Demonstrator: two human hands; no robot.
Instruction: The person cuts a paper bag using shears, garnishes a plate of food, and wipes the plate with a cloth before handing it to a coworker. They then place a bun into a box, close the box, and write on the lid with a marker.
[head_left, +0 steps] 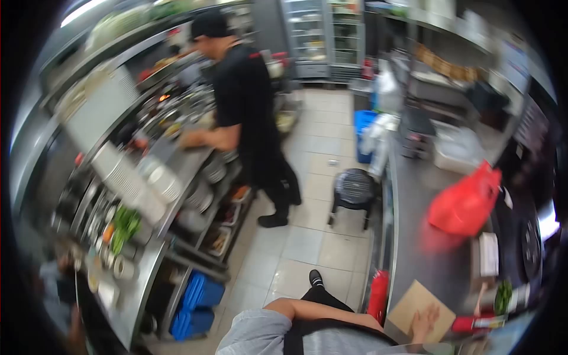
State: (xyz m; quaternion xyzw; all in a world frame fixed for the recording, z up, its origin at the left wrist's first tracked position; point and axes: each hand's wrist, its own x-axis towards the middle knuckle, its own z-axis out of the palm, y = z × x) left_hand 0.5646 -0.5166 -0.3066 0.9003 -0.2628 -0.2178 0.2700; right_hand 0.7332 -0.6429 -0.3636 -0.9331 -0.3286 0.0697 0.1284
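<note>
One of my hands (425, 322) lies flat with fingers spread on a square brown sheet (414, 299) at the near edge of the right steel counter (408, 248). It belongs to the arm on the far side of my body or to the right one; the sleeve of that arm is out of view. My left forearm stretches across my apron towards the counter, and its hand is hidden or merges with the one on the sheet. A red plastic bag (464, 201) stands further up the counter.
A person in black (248, 106) works at the left counter. Between the counters stand a black stool (353, 188) and a blue bin (364, 133). A red cylinder (377, 294) is beside the right counter. Greens (125, 226) and stacked bowls (164, 182) are on the left.
</note>
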